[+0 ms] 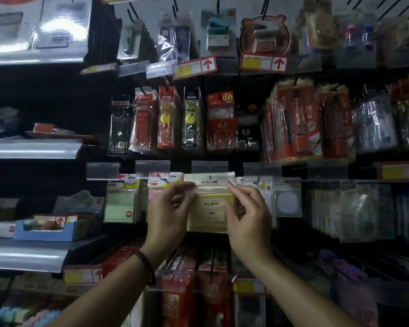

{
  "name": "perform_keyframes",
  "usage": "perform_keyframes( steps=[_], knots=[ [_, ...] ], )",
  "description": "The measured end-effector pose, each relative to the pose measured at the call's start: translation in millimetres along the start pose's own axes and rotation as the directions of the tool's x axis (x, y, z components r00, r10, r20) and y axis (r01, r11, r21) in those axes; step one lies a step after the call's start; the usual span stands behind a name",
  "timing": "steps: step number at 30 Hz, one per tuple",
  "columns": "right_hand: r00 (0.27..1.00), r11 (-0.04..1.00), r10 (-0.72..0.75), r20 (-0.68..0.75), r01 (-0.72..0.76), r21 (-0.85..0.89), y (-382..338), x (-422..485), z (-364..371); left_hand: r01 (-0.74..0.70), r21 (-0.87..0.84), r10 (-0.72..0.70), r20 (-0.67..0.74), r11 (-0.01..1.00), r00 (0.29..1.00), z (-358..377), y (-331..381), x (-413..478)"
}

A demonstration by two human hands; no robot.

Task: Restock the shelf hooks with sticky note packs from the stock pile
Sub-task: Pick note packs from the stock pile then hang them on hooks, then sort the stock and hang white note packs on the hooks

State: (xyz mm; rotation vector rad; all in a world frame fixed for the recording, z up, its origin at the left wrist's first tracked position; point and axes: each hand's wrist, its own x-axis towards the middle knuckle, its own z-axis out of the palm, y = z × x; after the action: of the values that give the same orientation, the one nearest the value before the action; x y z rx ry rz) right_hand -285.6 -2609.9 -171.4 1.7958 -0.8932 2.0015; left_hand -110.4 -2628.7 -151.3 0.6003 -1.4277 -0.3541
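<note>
Yellow sticky note pack [209, 210] held upright at the hook row, its white header just under a clear label holder [209, 166]. The hang hole [209, 177] shows, but the hook itself is hidden behind the pack, so I cannot tell whether it is threaded.

Left hand [169, 213] pinches the pack's upper left edge and right hand [247, 215] pinches its right edge: 2 hands clamped on 1 pack.

Green pack [121, 204] hangs to the left, pink pack [155, 185] sits partly behind the left hand, and white pack [288, 199] is close on the right. Red packs [175, 291] hang on the row below.

Risks, judged:
- In the dim light the hole could miss the hook tip, and the pack would drop on release.
- The label holder could block the header.
- The pack's plastic edges could snag either neighbour and pull it off.
</note>
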Motion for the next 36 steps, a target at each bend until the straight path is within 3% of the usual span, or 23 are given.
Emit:
perform_keyframes(
  steps=[8, 14, 19, 22, 26, 28, 33, 36],
  knots=[
    [0.983, 0.985, 0.091, 0.159, -0.065, -0.161, -6, 10, 0, -0.144, 0.364, 0.136, 0.050, 0.920, 0.990, 0, 0, 16],
    [0.929, 0.925, 0.225, 0.292, -0.110, -0.363, -16, 8, -4, -0.171, 0.523, 0.104, 0.155, 0.835, 0.982, 4, 0, 4],
    [0.877, 0.850, 0.292, 0.381, -0.056, -0.524, -29, 2, -16, -0.175, 0.596, 0.040, 0.233, 0.783, 0.972, 0, 5, -9],
    [0.912, 0.879, 0.218, 0.348, -0.029, -0.476, -41, -21, -32, -0.209, 0.608, 0.056, 0.260, 0.766, 0.964, -9, 7, -37],
    [0.961, 0.957, 0.128, 0.246, -0.055, -0.285, -53, -87, -69, -0.279, 0.577, 0.107, 0.314, 0.768, 0.943, -30, 7, -102],
    [0.957, 0.968, 0.143, 0.252, -0.083, -0.235, -57, -133, -92, -0.301, 0.541, 0.106, 0.361, 0.785, 0.927, -41, 6, -142],
    [0.827, 0.910, 0.414, 0.380, -0.365, -0.196, -54, -274, -141, -0.238, 0.456, -0.023, 0.496, 0.858, 0.868, -62, -20, -253],
    [0.658, 0.765, 0.641, 0.396, -0.592, -0.255, -37, -364, -167, -0.166, 0.496, -0.172, 0.565, 0.852, 0.807, -72, -62, -324]
  ],
)
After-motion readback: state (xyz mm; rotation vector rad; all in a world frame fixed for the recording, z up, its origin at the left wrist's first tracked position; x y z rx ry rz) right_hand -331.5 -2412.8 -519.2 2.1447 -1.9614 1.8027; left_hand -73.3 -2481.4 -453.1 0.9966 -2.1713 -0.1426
